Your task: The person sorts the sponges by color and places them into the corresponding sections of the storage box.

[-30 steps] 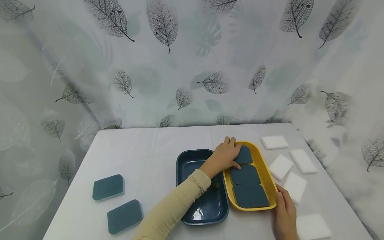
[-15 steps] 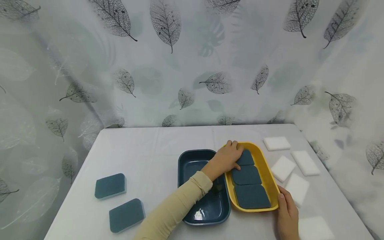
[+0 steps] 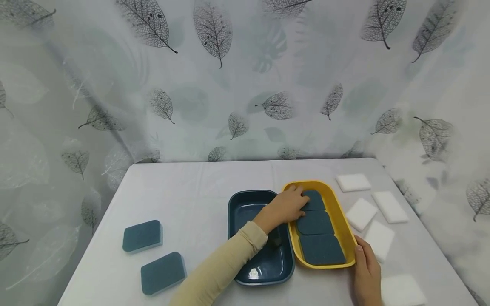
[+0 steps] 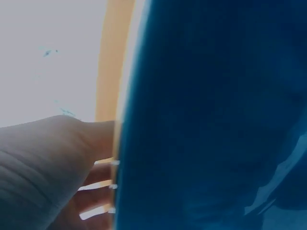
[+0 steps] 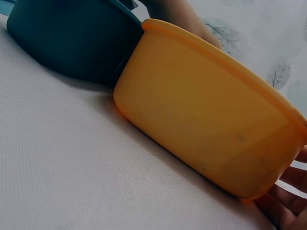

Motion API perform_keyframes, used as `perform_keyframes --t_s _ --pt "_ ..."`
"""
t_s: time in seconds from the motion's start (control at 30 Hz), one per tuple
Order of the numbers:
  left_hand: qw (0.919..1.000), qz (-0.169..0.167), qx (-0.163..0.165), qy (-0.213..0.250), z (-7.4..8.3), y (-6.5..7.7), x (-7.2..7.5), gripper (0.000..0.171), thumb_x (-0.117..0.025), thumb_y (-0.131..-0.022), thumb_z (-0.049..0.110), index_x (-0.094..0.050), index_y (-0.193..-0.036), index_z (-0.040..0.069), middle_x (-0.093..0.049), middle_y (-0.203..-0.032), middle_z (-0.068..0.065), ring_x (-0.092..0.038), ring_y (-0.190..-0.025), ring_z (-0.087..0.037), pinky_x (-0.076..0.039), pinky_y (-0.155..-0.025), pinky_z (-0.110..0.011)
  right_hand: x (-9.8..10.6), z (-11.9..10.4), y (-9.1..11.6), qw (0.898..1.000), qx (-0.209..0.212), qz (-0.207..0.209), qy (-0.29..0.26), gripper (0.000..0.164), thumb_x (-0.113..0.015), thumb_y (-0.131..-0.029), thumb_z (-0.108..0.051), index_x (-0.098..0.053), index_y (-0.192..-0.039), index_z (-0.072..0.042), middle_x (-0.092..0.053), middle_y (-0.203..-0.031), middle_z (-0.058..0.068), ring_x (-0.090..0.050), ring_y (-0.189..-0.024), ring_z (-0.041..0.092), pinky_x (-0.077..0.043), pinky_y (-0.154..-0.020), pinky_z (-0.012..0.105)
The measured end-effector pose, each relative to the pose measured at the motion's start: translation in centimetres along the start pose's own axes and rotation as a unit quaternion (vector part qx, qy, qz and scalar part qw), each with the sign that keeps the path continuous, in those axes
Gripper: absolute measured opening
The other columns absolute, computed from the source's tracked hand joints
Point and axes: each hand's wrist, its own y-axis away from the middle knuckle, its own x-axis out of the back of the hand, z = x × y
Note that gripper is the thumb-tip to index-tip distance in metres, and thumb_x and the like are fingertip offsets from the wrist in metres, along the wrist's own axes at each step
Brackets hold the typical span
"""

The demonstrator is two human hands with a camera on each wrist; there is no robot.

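Note:
A yellow container [image 3: 340, 212] holds three dark blue sponges [image 3: 321, 250] in a row. My left hand [image 3: 284, 207] reaches over a dark blue tray [image 3: 245, 214] into the container's far left part. Its fingertips touch the farthest sponge [image 3: 315, 200]. Up close in the left wrist view, the tray's blue surface [image 4: 216, 96] partly covers the fingers of that hand. At the container's near right corner, my right hand [image 3: 366, 270] grips the outer wall, its fingers wrapped against the yellow side [image 5: 206, 110] in the right wrist view.
Two blue sponges [image 3: 142, 236] lie apart on the table's left side. Several white sponges [image 3: 353, 182] are scattered along the right, close to the yellow container. The tray and container stand side by side. Behind the white table [image 3: 183, 191] hangs a leaf-patterned curtain [image 3: 214, 93].
My left fingers have come off the yellow container's far rim and dropped inside onto the farthest sponge. My right hand keeps its place at the corner.

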Motion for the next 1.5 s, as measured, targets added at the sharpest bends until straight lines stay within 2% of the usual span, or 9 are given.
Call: perform_keyframes --t_s 0.23,0.33,0.53,0.67,0.8,1.0,1.2,1.3,1.5 --pt "0.9984 -0.051 -0.011 -0.024 0.4 0.7 0.2 0.047 -0.060 -0.105 0.046 -0.060 -0.147 0.025 -0.056 -0.155 0.000 -0.054 -0.142 -0.016 -0.046 -0.116 -0.030 -0.1 0.3 0.0 1.000 -0.007 0.005 0.006 0.052 -0.034 -0.114 -0.043 -0.051 -0.151 -0.012 -0.055 -0.143 -0.004 -0.041 -0.114 -0.022 -0.032 -0.088 -0.004" --pt "0.9985 -0.051 -0.016 -0.010 0.3 1.0 0.0 0.048 -0.059 -0.106 0.045 -0.058 -0.149 0.025 -0.054 -0.157 0.000 -0.051 -0.145 -0.016 -0.043 -0.120 -0.031 -0.1 0.3 0.0 1.000 -0.004 0.004 0.005 0.051 -0.034 -0.114 -0.042 -0.051 -0.152 -0.011 -0.054 -0.145 0.001 -0.041 -0.114 -0.021 -0.033 -0.089 -0.004" --pt "0.9994 -0.001 -0.026 0.023 -0.5 2.4 -0.1 0.045 -0.057 -0.108 0.038 -0.056 -0.150 0.023 -0.058 -0.153 0.003 -0.053 -0.142 -0.014 -0.044 -0.118 -0.031 -0.1 0.1 -0.1 1.000 -0.012 0.001 0.004 0.052 -0.033 -0.114 -0.043 -0.050 -0.152 -0.012 -0.053 -0.148 0.006 -0.041 -0.114 -0.021 -0.032 -0.088 -0.004" --pt "0.9972 0.046 -0.031 0.051 -1.0 4.2 0.2 0.042 -0.059 -0.107 0.035 -0.059 -0.147 0.021 -0.060 -0.149 0.001 -0.056 -0.139 -0.014 -0.046 -0.116 -0.030 0.1 0.1 0.0 1.000 -0.017 0.003 0.010 0.052 -0.032 -0.114 -0.043 -0.050 -0.152 -0.012 -0.053 -0.147 0.004 -0.041 -0.113 -0.021 -0.032 -0.087 -0.004" --pt "0.9910 0.098 -0.025 0.087 -1.7 6.5 0.5 0.039 -0.060 -0.107 0.030 -0.060 -0.145 0.018 -0.062 -0.147 -0.001 -0.059 -0.135 -0.016 -0.048 -0.114 -0.030 0.1 0.0 -0.1 1.000 -0.012 0.003 0.010 0.052 -0.033 -0.114 -0.043 -0.051 -0.152 -0.012 -0.054 -0.146 0.003 -0.041 -0.114 -0.021 -0.032 -0.088 -0.004" --pt "0.9775 0.158 0.009 0.140 -2.6 10.1 0.8 0.041 -0.061 -0.107 0.025 -0.059 -0.147 0.015 -0.062 -0.147 -0.004 -0.060 -0.136 -0.018 -0.050 -0.114 -0.033 -0.1 0.0 -0.1 1.000 -0.008 0.004 0.009 0.052 -0.033 -0.114 -0.042 -0.050 -0.152 -0.011 -0.053 -0.149 0.010 -0.040 -0.113 -0.022 -0.031 -0.088 -0.005" --pt "0.9612 0.184 0.069 0.193 -3.7 14.1 0.2 0.041 -0.062 -0.106 0.026 -0.060 -0.146 0.017 -0.059 -0.152 -0.006 -0.055 -0.143 -0.022 -0.048 -0.117 -0.042 -0.2 0.1 0.2 0.999 -0.022 0.014 0.019 0.053 -0.030 -0.115 -0.040 -0.047 -0.155 -0.011 -0.051 -0.157 0.016 -0.038 -0.116 -0.022 -0.028 -0.086 -0.007" --pt "0.9469 0.195 0.110 0.231 -4.4 16.1 -0.1 0.041 -0.064 -0.105 0.025 -0.061 -0.145 0.017 -0.059 -0.152 -0.007 -0.055 -0.143 -0.025 -0.047 -0.117 -0.046 -0.3 0.0 0.2 0.999 -0.014 0.023 0.018 0.052 -0.030 -0.115 -0.039 -0.047 -0.156 -0.011 -0.050 -0.158 0.018 -0.037 -0.118 -0.022 -0.026 -0.087 -0.008" --pt "0.9096 0.224 0.206 0.283 -6.0 20.3 -0.9 0.044 -0.071 -0.101 0.020 -0.062 -0.143 0.019 -0.062 -0.150 -0.005 -0.057 -0.141 -0.026 -0.049 -0.114 -0.048 -1.0 -0.5 0.4 0.999 0.011 0.048 0.008 0.049 -0.033 -0.115 -0.036 -0.053 -0.152 -0.010 -0.056 -0.150 0.019 -0.038 -0.110 -0.025 -0.027 -0.087 -0.007"
